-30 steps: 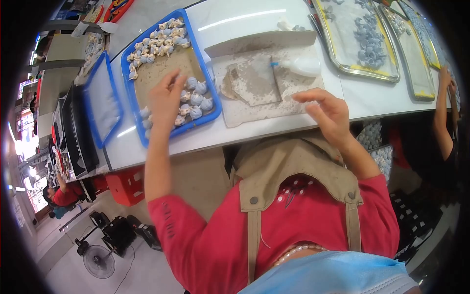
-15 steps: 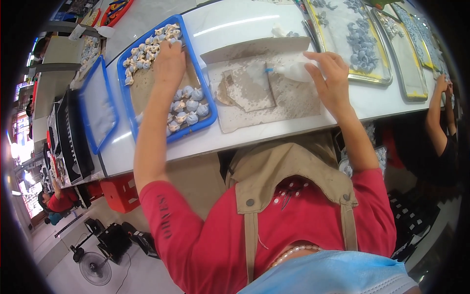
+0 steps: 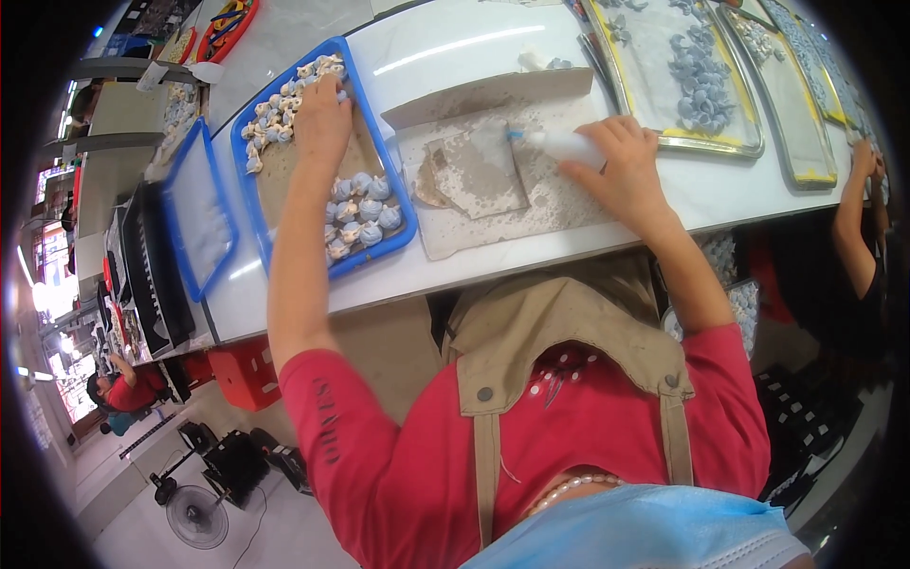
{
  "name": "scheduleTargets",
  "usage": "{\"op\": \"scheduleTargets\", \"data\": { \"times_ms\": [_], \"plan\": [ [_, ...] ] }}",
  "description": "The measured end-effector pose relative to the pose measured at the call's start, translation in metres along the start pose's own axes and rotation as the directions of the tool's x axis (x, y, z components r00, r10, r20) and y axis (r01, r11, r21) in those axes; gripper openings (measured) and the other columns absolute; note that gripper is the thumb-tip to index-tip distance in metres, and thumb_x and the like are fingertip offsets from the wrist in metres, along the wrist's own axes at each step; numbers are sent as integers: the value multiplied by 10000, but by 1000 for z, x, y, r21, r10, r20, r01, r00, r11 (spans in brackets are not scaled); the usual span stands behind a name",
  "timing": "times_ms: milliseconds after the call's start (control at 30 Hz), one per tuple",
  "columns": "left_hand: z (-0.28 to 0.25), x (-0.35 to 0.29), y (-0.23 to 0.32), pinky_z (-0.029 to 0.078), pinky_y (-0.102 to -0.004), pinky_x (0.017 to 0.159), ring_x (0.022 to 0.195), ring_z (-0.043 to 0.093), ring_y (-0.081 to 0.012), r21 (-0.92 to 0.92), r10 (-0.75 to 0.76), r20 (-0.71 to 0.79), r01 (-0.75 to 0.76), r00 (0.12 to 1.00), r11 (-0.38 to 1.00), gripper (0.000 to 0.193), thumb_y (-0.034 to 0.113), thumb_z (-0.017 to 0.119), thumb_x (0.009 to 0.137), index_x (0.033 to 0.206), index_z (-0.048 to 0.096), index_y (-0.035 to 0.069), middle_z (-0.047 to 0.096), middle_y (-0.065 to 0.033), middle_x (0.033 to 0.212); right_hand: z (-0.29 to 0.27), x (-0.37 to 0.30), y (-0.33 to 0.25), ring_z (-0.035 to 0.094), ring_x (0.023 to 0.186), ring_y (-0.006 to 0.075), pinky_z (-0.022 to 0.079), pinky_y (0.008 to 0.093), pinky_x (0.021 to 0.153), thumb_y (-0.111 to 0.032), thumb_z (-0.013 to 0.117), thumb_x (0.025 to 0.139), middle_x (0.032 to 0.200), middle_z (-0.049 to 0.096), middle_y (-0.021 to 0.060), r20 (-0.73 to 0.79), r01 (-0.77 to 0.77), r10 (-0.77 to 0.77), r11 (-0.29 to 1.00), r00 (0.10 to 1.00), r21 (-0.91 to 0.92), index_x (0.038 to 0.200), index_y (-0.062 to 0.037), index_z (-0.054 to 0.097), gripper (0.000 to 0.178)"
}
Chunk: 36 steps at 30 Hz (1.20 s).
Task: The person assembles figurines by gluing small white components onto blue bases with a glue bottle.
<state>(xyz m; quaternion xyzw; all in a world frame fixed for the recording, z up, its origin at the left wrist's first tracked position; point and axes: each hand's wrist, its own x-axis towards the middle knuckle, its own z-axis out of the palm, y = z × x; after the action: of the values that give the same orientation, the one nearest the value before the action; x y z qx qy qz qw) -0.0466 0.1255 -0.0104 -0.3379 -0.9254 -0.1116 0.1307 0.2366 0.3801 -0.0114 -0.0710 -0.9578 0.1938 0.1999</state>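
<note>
My left hand reaches over the far part of a blue-rimmed tray, its fingers bent down among small blue-and-cream shell-shaped pieces. Whether a piece is between those fingertips is hidden. Another group of these pieces fills the tray's near right corner. My right hand closes around a white squeeze bottle with a blue tip, which points left. Bottle and hand are over a stained cardboard sheet, on which lies a smaller piece of stained card.
At the right, metal-rimmed trays hold blue-grey petal-like pieces. A second blue-rimmed tray is at the left. Another person's hands work at the far right. A red stool stands below the table.
My right hand has moved down and left, and its spread fingers have closed around the bottle. My left hand has shifted slightly toward me, still over the far pieces.
</note>
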Motion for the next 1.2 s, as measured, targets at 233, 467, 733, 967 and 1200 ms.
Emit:
{"op": "scheduleTargets", "data": {
  "times_ms": [233,467,733,967,1200],
  "plan": [
    [-43,-43,42,505,-227,736,852,597,-137,-958,-365,162,235,917,167,213,14,573,870,1078,532,26,581,-80,1008,-18,-1,-8,578,823,264,428,360,739,-242,716,746,883,632,104,-52,-80,114,894,992,440,988,-37,598,339],
    [-45,-146,161,504,-197,715,843,595,-151,-722,-75,519,390,852,-572,355,-3,580,862,1197,470,42,562,-150,1158,-35,-29,-15,585,811,162,461,297,711,-233,705,802,847,626,84,179,-404,394,617,902,676,1006,-15,556,333],
    [-34,-171,199,477,-200,753,877,596,-137,-677,-63,630,508,774,-532,400,-7,584,864,1245,465,7,564,-119,1190,-47,-50,-18,503,836,169,416,274,758,-183,800,691,867,548,66,-36,-139,204,776,978,615,937,-38,594,352],
    [-35,-178,198,471,-198,746,854,578,-92,-796,-107,580,533,808,-288,366,-18,604,851,1207,519,-34,593,-93,1124,-61,-42,-35,473,758,222,387,310,709,-252,853,566,747,537,54,-125,20,26,936,992,351,777,-37,649,364],
    [-41,-178,201,476,-206,728,825,569,-82,-808,-151,565,507,811,-300,360,-28,597,851,1203,525,-43,596,-88,1104,-61,-38,-46,468,729,233,389,316,655,-227,854,549,686,555,46,-125,131,-102,959,987,253,739,-29,625,358]
  ]
}}
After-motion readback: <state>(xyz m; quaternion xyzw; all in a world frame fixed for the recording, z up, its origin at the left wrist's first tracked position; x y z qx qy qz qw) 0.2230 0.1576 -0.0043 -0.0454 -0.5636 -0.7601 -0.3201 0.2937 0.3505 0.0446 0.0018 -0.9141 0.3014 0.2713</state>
